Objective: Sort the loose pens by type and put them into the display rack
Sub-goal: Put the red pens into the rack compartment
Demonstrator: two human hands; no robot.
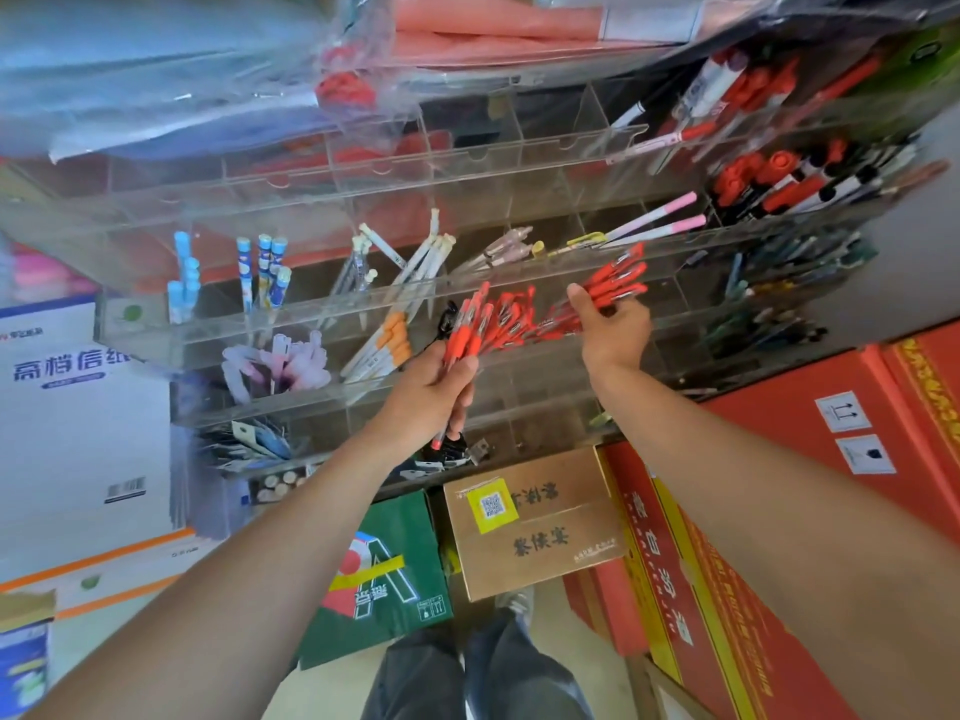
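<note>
Grips a fan of red pens (485, 324) by their lower ends in the left hand (428, 394), before the middle tier of the rack (218, 332). Pinches a smaller bunch (618, 280) in the right hand (613, 332), just beside. Stands above boxes (535, 532).

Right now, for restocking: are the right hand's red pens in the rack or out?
Out: right hand grips the red pens in front of the rack.
</note>
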